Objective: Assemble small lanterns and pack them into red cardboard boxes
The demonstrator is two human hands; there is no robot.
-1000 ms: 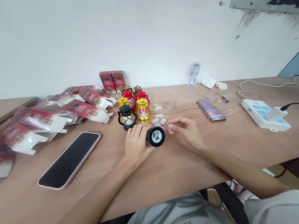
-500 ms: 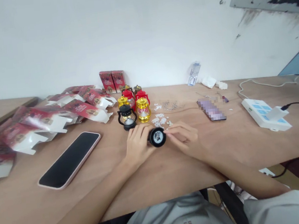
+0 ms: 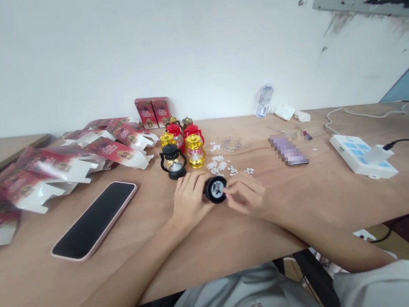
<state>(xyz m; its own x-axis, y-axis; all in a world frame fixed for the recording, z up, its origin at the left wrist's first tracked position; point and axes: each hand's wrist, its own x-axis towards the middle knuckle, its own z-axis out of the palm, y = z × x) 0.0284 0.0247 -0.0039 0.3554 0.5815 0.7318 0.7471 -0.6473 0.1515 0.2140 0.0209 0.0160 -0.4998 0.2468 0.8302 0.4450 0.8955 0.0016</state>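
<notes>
Since a second ago, the right hand [image 3: 246,194] has moved leftward, from beside some small parts to the round end of a held lantern [image 3: 216,190]. At far left, red and white boxes [image 3: 56,163] lie in an overlapping heap, with a dark-screened phone [image 3: 94,220] nearer the viewer. Two red boxes [image 3: 153,113] stand upright by the wall [image 3: 192,41]. Next comes a cluster of standing lanterns [image 3: 195,153] in black, gold and red. In front of them, the left hand [image 3: 190,194] has its fingers wrapped round the held lantern, which is black and tipped so its pale-centred end faces the viewer. Just right, the right hand's fingertips are drawn together at the rim; whether they pinch anything is unclear. Beyond lie white pieces [image 3: 217,165], silvery discs [image 3: 232,171] and thin metal bits [image 3: 233,144]. Farther right are clear plastic [image 3: 265,101], a partly blurred purple phone [image 3: 289,150], crumpled tissue [image 3: 285,112] and a white power strip [image 3: 350,149]
</notes>
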